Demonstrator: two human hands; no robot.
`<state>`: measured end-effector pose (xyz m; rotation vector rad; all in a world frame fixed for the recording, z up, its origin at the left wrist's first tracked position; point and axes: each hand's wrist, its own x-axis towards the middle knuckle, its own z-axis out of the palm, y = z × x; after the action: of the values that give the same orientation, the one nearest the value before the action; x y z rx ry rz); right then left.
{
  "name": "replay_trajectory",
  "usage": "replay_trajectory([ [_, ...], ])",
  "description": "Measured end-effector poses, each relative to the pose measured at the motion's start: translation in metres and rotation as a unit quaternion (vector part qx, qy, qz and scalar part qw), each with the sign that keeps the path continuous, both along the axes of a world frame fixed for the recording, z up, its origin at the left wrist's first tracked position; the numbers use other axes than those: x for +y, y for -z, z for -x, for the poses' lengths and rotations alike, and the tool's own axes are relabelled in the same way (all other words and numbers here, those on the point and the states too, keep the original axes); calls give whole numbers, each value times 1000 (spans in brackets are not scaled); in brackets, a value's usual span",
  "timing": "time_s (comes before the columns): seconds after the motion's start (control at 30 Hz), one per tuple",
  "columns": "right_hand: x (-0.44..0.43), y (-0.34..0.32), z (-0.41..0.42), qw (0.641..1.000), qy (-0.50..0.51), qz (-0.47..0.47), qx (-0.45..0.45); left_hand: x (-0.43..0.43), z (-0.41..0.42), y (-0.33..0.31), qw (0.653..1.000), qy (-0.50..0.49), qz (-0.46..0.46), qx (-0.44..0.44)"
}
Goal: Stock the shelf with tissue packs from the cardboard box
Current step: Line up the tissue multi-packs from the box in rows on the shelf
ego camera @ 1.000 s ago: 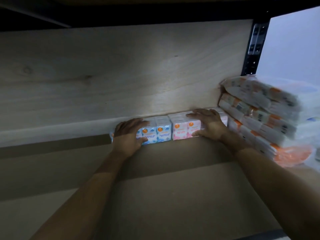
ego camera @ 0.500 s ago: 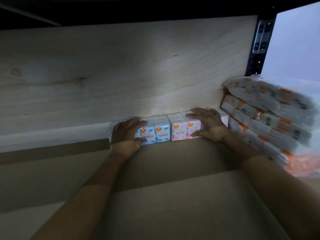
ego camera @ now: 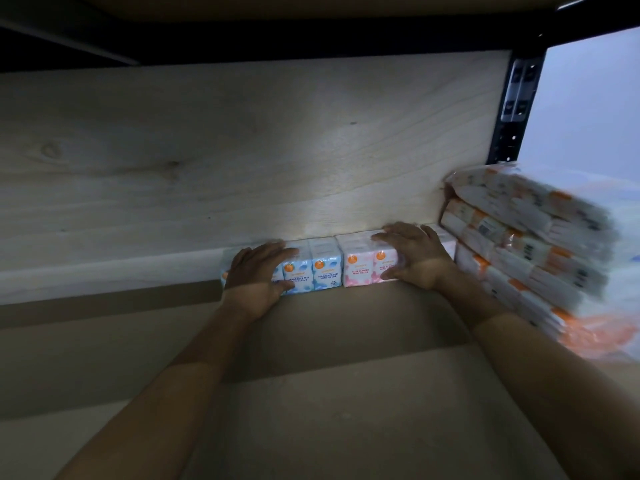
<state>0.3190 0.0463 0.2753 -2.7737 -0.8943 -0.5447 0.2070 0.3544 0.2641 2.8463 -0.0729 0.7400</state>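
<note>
We find the blue packs and the pink packs standing in one row at the rear of the shelf, against the back panel. The two colours touch at the middle. The pink end lies just beside a taller stack of larger wrapped packs at the right, in front of the black post.

The left hand clasps the blue end, fingers laid over the top and thumb on the front face. The right hand clasps the pink end in the same manner. Neither hand is released.

In our judgement the step in hand is seating the row square to the panel.

Handling, as judged:
- The packs look light and soft, in glossy film that may slip under dry fingers.
- They should compress under pressure, so a hard squeeze would dent the faces.
- Several small units appear bundled side by side; such a bundle may sag or fold if lifted by one end.
- We advise holding at both ends, or top and front face together, with moderate pressure.

The blurred stack sits near the right forearm and could be nudged.
</note>
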Motion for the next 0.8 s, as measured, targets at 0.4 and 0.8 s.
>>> replay_trajectory([
  [0.4,1,-13,57,998,34,-5,43,-11,33,-8,999,-15,-23,23],
  [0.8,-20,-9,183,984,78,-35,157,-75,124,-6,988,10,45,150],
])
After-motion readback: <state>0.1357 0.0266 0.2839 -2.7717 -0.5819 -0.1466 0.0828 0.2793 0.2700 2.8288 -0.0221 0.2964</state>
